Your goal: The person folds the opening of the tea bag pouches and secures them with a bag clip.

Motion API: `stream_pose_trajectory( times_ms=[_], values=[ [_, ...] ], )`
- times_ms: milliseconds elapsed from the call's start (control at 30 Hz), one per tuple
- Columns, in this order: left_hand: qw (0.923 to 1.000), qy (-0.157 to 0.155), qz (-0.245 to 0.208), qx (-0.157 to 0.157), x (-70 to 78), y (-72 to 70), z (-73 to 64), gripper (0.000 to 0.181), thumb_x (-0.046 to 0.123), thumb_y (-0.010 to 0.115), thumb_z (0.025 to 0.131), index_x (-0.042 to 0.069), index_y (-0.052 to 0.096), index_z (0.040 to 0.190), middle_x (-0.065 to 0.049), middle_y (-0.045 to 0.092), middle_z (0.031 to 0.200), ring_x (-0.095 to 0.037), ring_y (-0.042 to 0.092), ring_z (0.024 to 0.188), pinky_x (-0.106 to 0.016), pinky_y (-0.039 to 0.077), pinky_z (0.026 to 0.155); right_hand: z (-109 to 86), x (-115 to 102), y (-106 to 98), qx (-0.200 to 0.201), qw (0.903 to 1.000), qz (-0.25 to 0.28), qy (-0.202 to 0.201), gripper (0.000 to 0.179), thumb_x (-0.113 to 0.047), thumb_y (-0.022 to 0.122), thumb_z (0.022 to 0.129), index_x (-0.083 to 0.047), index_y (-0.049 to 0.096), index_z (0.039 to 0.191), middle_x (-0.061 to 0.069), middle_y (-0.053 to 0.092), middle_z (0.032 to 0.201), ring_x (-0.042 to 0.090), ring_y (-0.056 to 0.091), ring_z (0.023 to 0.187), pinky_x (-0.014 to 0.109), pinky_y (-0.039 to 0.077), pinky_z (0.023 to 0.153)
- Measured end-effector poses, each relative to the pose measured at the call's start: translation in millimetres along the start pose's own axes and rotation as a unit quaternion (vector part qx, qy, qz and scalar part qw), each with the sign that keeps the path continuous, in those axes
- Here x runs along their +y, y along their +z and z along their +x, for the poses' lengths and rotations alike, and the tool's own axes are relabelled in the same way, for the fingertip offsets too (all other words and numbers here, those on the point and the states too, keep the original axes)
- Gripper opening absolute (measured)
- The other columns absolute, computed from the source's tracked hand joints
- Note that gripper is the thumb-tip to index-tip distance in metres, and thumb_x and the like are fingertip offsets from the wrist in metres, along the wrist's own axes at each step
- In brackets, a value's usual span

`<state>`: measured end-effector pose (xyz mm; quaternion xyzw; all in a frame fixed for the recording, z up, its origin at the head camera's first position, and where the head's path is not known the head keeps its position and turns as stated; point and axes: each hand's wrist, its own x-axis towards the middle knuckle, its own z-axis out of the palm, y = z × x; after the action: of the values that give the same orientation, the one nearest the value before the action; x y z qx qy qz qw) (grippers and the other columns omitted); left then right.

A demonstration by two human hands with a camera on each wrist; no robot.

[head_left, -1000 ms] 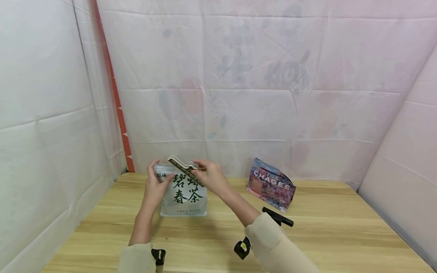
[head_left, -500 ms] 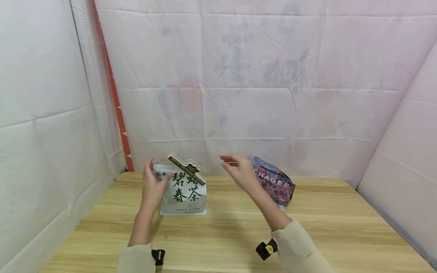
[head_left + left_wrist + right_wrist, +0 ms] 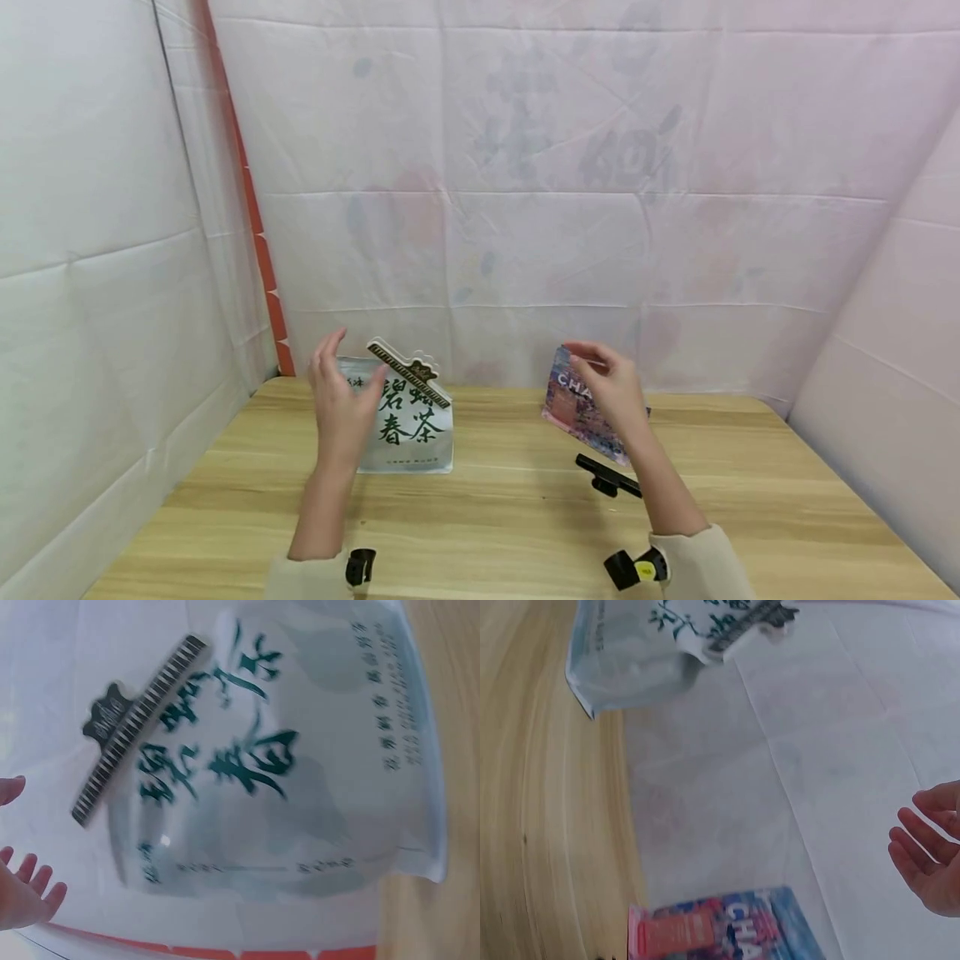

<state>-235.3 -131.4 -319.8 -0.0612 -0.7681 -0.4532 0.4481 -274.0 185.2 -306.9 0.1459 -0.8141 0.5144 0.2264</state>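
Note:
A pale silver tea bag [image 3: 412, 433] with dark green lettering stands upright on the table's left. Across its top right corner a patterned sealing clip [image 3: 408, 373] sits at a slant. My left hand [image 3: 341, 412] is by the bag's left side, thumb and fingers spread; the left wrist view shows its fingers [image 3: 30, 881] off the bag. To the right, my right hand [image 3: 615, 392] overlaps the top of a blue and pink CHAGEE bag [image 3: 564, 404]. Its fingers [image 3: 922, 851] are loosely bent with nothing between them in the right wrist view.
A black bar-shaped clip [image 3: 603, 479] lies on the wooden table [image 3: 480, 517] in front of the CHAGEE bag, partly behind the right forearm. White cloth walls [image 3: 480, 250] enclose the back and both sides. Each wrist wears a black camera mount.
My right hand has released the patterned clip, which stays on the tea bag, and moved right to the CHAGEE bag. My left hand has let go of the tea bag's edge.

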Motion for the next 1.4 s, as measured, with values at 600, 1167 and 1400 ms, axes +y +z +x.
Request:
stream_pose_trajectory(
  times_ms=[600, 1167, 1400],
  values=[
    [0.9885, 0.095, -0.034, -0.112, 39.0, 58.0, -26.4, 0.058, 0.005, 0.072, 0.079, 0.0, 0.041, 0.127, -0.016, 0.043, 0.12, -0.028, 0.044, 0.11, -0.042, 0.04, 0.091, -14.0, 81.9, -55.8, -0.036, 0.9777, -0.156, 0.136, 0.041, -0.011, 0.055, 0.091, 0.01, 0.046, 0.125, 0.033, 0.044, 0.124, 0.046, 0.037, 0.117, 0.054, 0.037, 0.09],
    [0.9718, -0.005, 0.024, -0.234, 21.4, 114.2, -68.6, 0.05, 0.014, 0.072, 0.078, 0.008, 0.049, 0.122, -0.008, 0.048, 0.116, -0.024, 0.052, 0.097, -0.034, 0.047, 0.069, -25.3, 118.9, -51.1, -0.08, 0.9787, -0.134, 0.133, 0.029, -0.003, 0.053, 0.091, 0.013, 0.049, 0.116, 0.036, 0.05, 0.111, 0.05, 0.046, 0.105, 0.051, 0.045, 0.08],
    [0.9604, -0.085, 0.014, -0.265, 14.0, 126.0, -75.9, 0.048, 0.016, 0.071, 0.08, 0.004, 0.049, 0.122, -0.01, 0.049, 0.116, -0.026, 0.055, 0.098, -0.038, 0.048, 0.069, -24.0, 116.6, -48.6, -0.094, 0.9783, -0.104, 0.152, 0.031, -0.004, 0.051, 0.093, 0.012, 0.046, 0.119, 0.034, 0.05, 0.112, 0.048, 0.045, 0.106, 0.052, 0.043, 0.081]
  ],
)
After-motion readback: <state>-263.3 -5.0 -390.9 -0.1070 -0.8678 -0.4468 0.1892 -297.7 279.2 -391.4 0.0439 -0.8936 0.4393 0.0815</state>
